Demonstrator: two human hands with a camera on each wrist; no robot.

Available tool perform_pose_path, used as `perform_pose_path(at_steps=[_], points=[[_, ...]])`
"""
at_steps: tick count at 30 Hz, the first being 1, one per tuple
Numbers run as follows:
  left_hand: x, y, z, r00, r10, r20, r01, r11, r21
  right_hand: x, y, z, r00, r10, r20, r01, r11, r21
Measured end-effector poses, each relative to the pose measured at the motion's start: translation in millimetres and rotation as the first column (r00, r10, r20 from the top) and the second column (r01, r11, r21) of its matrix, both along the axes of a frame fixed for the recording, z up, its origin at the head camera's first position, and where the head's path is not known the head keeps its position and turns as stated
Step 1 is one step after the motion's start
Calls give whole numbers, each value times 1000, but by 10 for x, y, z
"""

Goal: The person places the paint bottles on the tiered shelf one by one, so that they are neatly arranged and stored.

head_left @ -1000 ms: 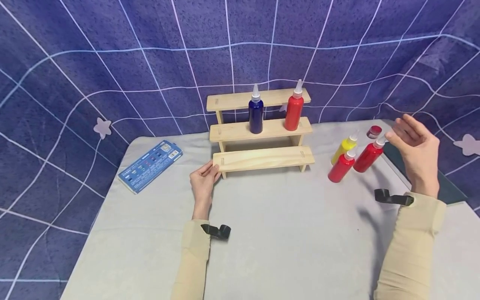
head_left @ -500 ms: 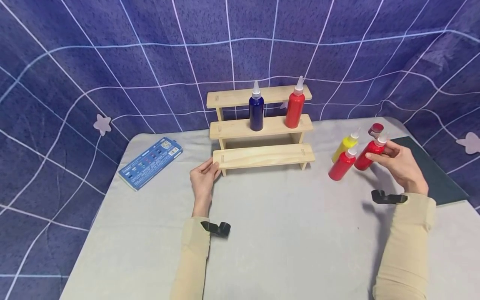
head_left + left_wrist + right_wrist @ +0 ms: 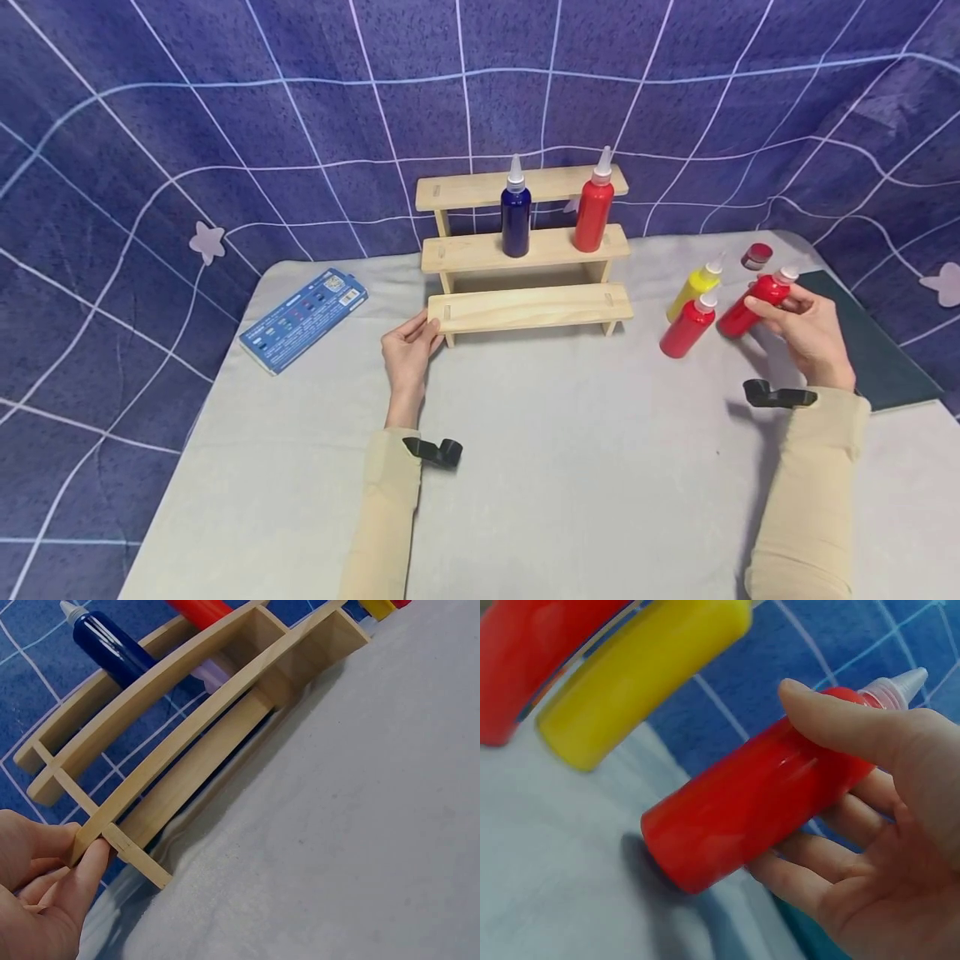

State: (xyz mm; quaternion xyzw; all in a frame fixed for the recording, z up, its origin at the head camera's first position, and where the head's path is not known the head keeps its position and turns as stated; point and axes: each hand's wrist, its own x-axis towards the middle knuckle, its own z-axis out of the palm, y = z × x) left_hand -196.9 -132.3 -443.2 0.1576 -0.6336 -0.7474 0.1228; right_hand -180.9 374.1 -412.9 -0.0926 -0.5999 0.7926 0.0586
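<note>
My right hand (image 3: 813,337) grips a red squeeze bottle (image 3: 757,799) with a clear pointed nozzle, thumb on one side and fingers on the other. The bottle leans to the right in the head view. Beside it stand a yellow bottle (image 3: 692,293) and another red bottle (image 3: 686,329). At the left end of a three-step wooden rack (image 3: 525,308), my left hand (image 3: 408,354) pinches the corner of the lowest step between thumb and fingers. A dark blue bottle (image 3: 515,221) and a red bottle (image 3: 594,217) stand upright on the middle step.
A blue printed box (image 3: 303,321) lies on the white-covered table (image 3: 562,467) at the left. Behind the right-hand bottles sits a small red-lidded jar (image 3: 757,256). A dark green flat board (image 3: 877,350) lies at the right edge. A blue grid-patterned curtain (image 3: 337,125) hangs behind.
My right hand has come down and left from above the table and taken hold of the red bottle, which now leans further right. The left hand stays on the rack.
</note>
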Motion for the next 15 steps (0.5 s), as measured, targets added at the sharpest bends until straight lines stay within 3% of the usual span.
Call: perform_pose_path(at_steps=[15], points=[[-9, 2, 5, 1000, 3, 7, -3, 1000, 24, 167, -127, 533, 984, -153, -94, 160, 984, 77]])
